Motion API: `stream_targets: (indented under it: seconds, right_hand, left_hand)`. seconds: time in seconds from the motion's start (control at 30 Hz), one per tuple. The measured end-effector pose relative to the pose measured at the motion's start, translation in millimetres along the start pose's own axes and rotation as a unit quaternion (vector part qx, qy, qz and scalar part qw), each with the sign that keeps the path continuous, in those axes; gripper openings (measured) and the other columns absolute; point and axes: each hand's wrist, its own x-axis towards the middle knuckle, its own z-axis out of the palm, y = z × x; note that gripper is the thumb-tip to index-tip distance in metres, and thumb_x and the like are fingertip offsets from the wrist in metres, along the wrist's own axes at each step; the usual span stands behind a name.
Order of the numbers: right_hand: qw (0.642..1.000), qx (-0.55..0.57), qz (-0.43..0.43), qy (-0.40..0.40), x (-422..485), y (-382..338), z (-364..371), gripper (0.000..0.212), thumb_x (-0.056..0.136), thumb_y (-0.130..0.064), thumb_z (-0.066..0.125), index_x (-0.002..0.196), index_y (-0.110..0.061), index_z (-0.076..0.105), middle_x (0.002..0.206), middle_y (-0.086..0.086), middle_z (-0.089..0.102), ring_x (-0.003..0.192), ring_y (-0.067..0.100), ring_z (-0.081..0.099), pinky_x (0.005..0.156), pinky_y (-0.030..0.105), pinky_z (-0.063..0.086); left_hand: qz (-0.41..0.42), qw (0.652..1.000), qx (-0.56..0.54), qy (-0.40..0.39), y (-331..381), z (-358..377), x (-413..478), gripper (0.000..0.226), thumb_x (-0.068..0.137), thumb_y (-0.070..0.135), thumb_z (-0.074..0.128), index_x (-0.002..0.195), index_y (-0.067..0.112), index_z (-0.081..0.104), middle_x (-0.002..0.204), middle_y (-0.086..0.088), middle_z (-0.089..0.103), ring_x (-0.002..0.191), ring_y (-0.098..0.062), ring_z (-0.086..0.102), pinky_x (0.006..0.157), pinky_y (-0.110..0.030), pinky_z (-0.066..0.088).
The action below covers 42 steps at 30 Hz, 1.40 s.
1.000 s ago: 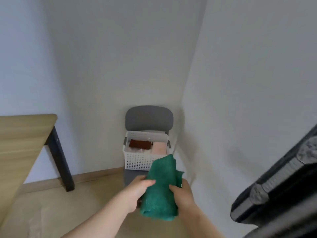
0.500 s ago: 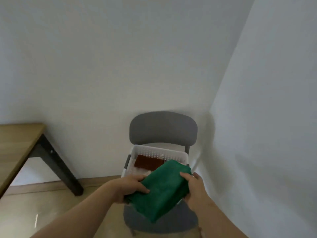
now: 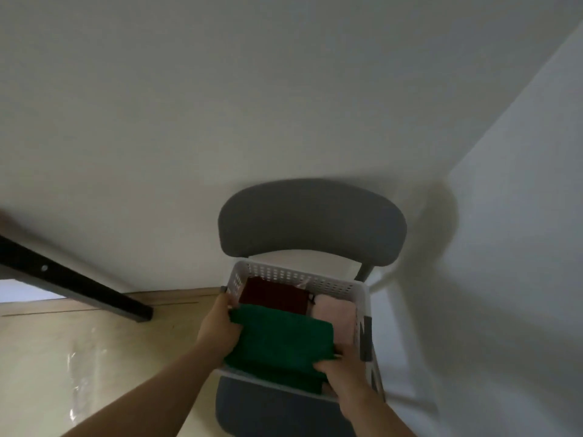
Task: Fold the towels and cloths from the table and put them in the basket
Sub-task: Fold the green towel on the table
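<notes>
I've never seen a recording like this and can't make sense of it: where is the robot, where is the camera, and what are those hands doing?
There is no robot here: a person works with bare hands, and the camera sits on their head, looking forward and down. So the arms at the bottom are the person's own. The left hand and right hand each grip one end of a folded green towel, holding it in the near part of a white basket. Whether it already rests there, I cannot tell. The basket stands on a grey chair in a corner. Further back in it lie a dark red cloth and a pink cloth.
</notes>
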Motion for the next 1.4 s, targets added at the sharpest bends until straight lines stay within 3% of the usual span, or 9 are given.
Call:
stream_targets:
  seconds: [0.13, 0.37, 0.47, 0.63, 0.7, 0.8, 1.03, 1.2, 1.4]
  right_hand:
    - [0.990, -0.136, 0.028, -0.002, 29.4, 13.2, 13.4, 0.019, 0.079, -0.011, 0.064, 0.089, -0.021, 0.051, 0.098, 0.002, 0.061, 0.096, 0.020, 0.058, 0.094, 0.039, 0.050]
    - [0.958, -0.283, 0.051, -0.013, 50.1, 8.3, 29.3, 0.029, 0.097, -0.026, 0.044, 0.125, -0.021, 0.051, 0.127, 0.002, 0.057, 0.113, 0.018, 0.053, 0.105, 0.030, 0.039]
    - [0.945, -0.324, 0.033, -0.021, 54.7, 12.5, 30.8, 0.024, 0.098, -0.028, 0.040, 0.121, -0.026, 0.049, 0.125, 0.002, 0.056, 0.114, 0.019, 0.052, 0.106, 0.033, 0.037]
    - [0.938, -0.346, -0.020, 0.024, 43.3, 21.8, 31.9, 0.012, 0.092, -0.025, 0.047, 0.103, -0.027, 0.046, 0.102, -0.003, 0.062, 0.085, 0.012, 0.059, 0.071, 0.025, 0.046]
    - [0.924, -0.377, -0.035, 0.046, 33.8, 18.8, 30.4, 0.008, 0.092, -0.025, 0.047, 0.085, -0.030, 0.044, 0.093, -0.005, 0.062, 0.084, 0.012, 0.059, 0.074, 0.026, 0.048]
    - [0.917, -0.381, -0.054, 0.100, 16.4, 16.4, 25.9, 0.010, 0.088, -0.031, 0.048, 0.096, -0.027, 0.047, 0.094, -0.006, 0.060, 0.087, 0.012, 0.057, 0.080, 0.028, 0.050]
    - [0.955, -0.233, -0.144, 0.117, -54.5, -0.6, 13.8, 0.007, 0.091, -0.022, 0.051, 0.091, -0.016, 0.048, 0.089, 0.005, 0.057, 0.082, 0.018, 0.055, 0.078, 0.032, 0.048]
    - [0.972, -0.096, -0.186, 0.111, -121.5, 10.0, 12.4, 0.003, 0.090, -0.014, 0.051, 0.089, -0.012, 0.053, 0.106, 0.014, 0.061, 0.103, 0.032, 0.059, 0.093, 0.041, 0.048]
    - [0.962, -0.063, -0.253, 0.078, -201.5, 95.6, 18.2, 0.007, 0.092, -0.015, 0.052, 0.085, -0.014, 0.053, 0.080, -0.001, 0.053, 0.072, 0.011, 0.049, 0.059, 0.022, 0.039]
  left_hand:
    - [0.028, 0.982, 0.187, 0.002, -14.2, 17.7, 25.7, 0.018, 0.094, 0.007, 0.038, 0.089, 0.025, 0.043, 0.104, -0.003, 0.055, 0.084, -0.015, 0.054, 0.072, -0.026, 0.046]
    - [0.010, 0.951, 0.306, -0.032, -33.1, 39.3, 40.7, 0.033, 0.093, 0.000, 0.040, 0.126, 0.005, 0.044, 0.130, -0.016, 0.046, 0.113, -0.030, 0.053, 0.088, -0.031, 0.044]
    - [0.018, 0.952, 0.303, -0.028, -33.7, 42.8, 41.5, 0.032, 0.095, 0.005, 0.039, 0.126, 0.006, 0.043, 0.128, -0.018, 0.045, 0.110, -0.033, 0.054, 0.087, -0.034, 0.045]
    - [0.095, 0.934, 0.344, -0.026, -32.1, 39.6, 37.9, 0.032, 0.100, 0.018, 0.030, 0.132, 0.017, 0.035, 0.135, -0.008, 0.043, 0.115, -0.025, 0.053, 0.095, -0.038, 0.047]
    - [0.085, 0.930, 0.357, -0.033, -26.5, 36.4, 32.6, 0.035, 0.097, 0.013, 0.037, 0.133, 0.013, 0.036, 0.143, -0.011, 0.032, 0.121, -0.026, 0.048, 0.097, -0.035, 0.047]
    - [0.125, 0.909, 0.398, -0.012, -15.0, 31.8, 22.1, 0.041, 0.092, 0.013, 0.048, 0.131, 0.018, 0.040, 0.152, -0.006, 0.015, 0.133, -0.027, 0.031, 0.103, -0.037, 0.043]
    - [0.130, 0.978, 0.154, -0.060, 19.4, 9.8, -20.9, 0.021, 0.094, 0.015, 0.046, 0.114, 0.021, 0.052, 0.105, -0.003, 0.053, 0.082, -0.013, 0.054, 0.059, -0.018, 0.041]
    - [0.134, 0.989, -0.005, -0.056, 13.7, 0.1, -89.9, 0.008, 0.092, 0.017, 0.053, 0.094, 0.024, 0.055, 0.101, -0.006, 0.063, 0.091, -0.021, 0.062, 0.076, -0.030, 0.049]
    - [0.138, 0.984, -0.108, -0.043, -59.0, 2.5, -208.2, 0.007, 0.092, 0.014, 0.053, 0.098, 0.014, 0.057, 0.089, -0.003, 0.061, 0.075, -0.014, 0.059, 0.058, -0.020, 0.043]
